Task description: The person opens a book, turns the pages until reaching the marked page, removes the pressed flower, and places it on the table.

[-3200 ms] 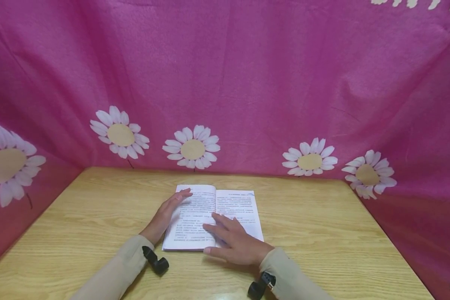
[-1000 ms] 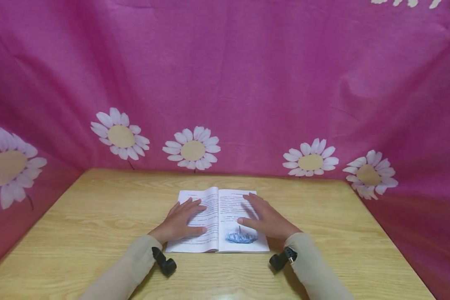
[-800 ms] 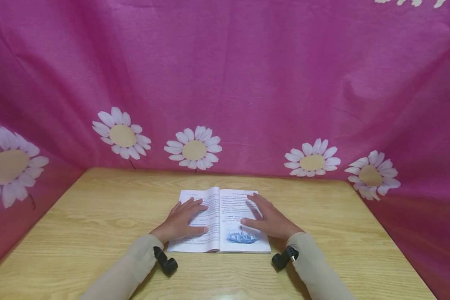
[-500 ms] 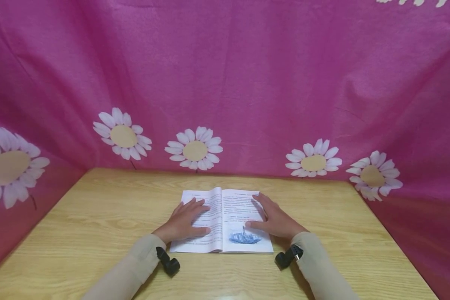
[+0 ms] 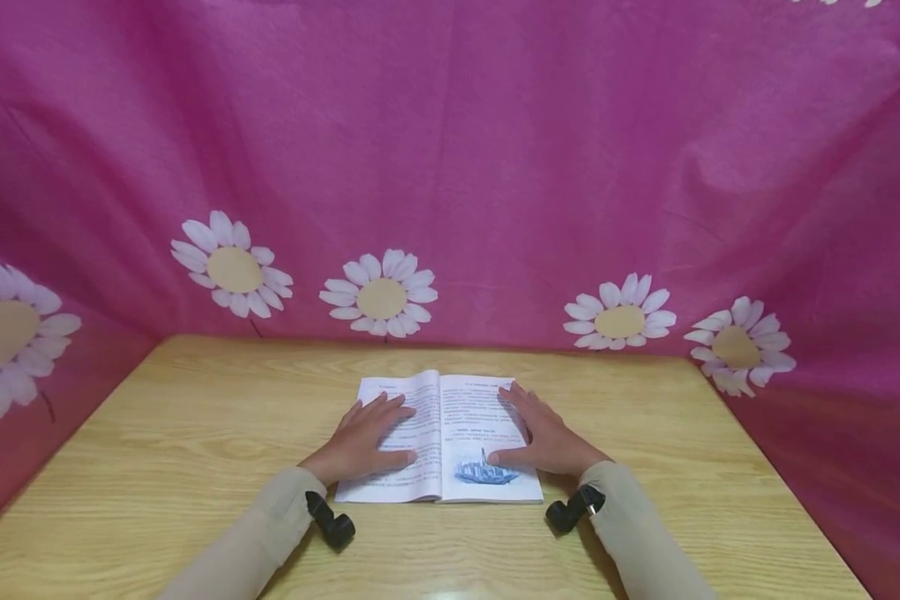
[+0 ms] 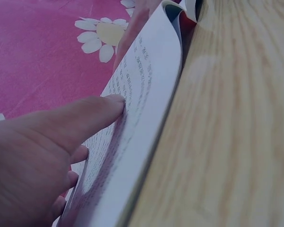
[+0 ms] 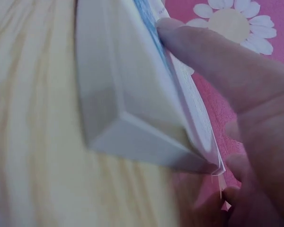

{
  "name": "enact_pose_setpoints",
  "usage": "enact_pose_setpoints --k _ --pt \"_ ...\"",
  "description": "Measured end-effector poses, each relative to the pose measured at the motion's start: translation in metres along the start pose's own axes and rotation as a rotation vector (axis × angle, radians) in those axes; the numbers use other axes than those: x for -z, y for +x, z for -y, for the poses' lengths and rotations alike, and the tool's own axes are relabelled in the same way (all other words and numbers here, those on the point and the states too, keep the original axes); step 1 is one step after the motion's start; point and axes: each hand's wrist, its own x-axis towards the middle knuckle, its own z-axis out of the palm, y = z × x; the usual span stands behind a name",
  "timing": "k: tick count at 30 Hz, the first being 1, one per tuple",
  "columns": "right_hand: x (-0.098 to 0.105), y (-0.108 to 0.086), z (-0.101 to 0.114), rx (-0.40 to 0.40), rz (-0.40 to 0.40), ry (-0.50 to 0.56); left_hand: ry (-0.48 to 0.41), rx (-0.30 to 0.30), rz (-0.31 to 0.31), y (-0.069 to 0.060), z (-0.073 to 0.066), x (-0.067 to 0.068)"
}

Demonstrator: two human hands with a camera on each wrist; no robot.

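Observation:
An open book [image 5: 465, 417] lies on the wooden table, with printed text on both pages and a blue picture [image 5: 486, 471] low on the right page. My left hand [image 5: 363, 442] rests on the left page, fingers spread and fairly straight; in the left wrist view its thumb [image 6: 97, 113] touches the paper. On the right page's outer side lies my right hand [image 5: 551, 437], thumb towards the picture and fingers reaching to the upper corner. The right wrist view shows the thumb [image 7: 199, 47] over the page and the book's thick page edge [image 7: 142, 142]. Neither hand grips anything.
The light wooden table [image 5: 225, 417] extends around the book. A pink curtain [image 5: 495, 167] printed with white daisies hangs along its back and sides. Black wrist cameras [image 5: 333, 521] are strapped over the beige sleeves [image 5: 258, 525].
Since the oldest frame, a different spread with the blue picture shows. The right hand has moved from the middle to the right page, the left further onto its page. Lately both stay nearly still.

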Motion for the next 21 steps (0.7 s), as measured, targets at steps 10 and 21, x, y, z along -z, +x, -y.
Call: enact_pose_setpoints --k 10,21 --pt "-0.0009 0.0008 -0.0040 0.023 0.003 -0.040 -0.032 -0.051 -0.021 -0.0037 -0.0049 0.0043" --pt "-0.0024 0.0003 -0.0040 0.023 0.007 -0.051 -0.030 -0.068 -0.034 -0.0055 -0.0046 0.0040"
